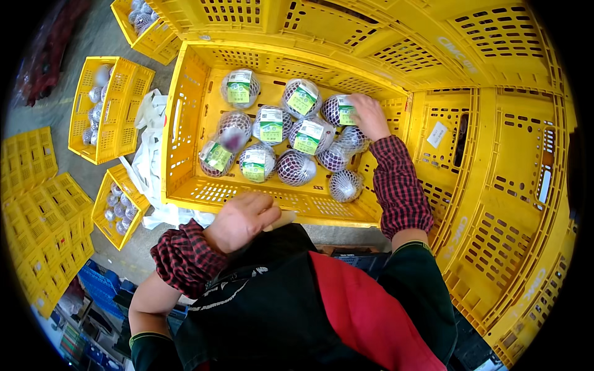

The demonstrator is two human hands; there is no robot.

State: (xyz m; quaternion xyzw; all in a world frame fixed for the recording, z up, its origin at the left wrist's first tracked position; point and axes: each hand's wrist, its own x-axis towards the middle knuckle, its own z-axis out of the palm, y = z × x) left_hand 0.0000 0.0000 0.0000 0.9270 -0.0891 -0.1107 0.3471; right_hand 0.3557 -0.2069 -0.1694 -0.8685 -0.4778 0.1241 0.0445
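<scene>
My right hand (369, 117) reaches to the far right of a yellow crate, its fingers curved over the labelled top of a round purple piece of produce (330, 112) in white netting. The fingertips cover the right edge of its green-and-white label (347, 110). My left hand (243, 221) is closed above the crate's near wall, with a small pale strip (281, 221) sticking out from its fingers. Several more netted purple rounds lie in the crate, such as a labelled one (271, 126). Two near ones, a dark one (296, 167) and a paler one (345, 185), show no label.
The yellow crate (175, 133) stands against tall stacked yellow crates (489, 247) behind and to the right. Smaller crates of netted produce (120, 111) sit on the floor at left, beside white plastic bags (150, 123). More stacked crates (43, 216) rise at far left.
</scene>
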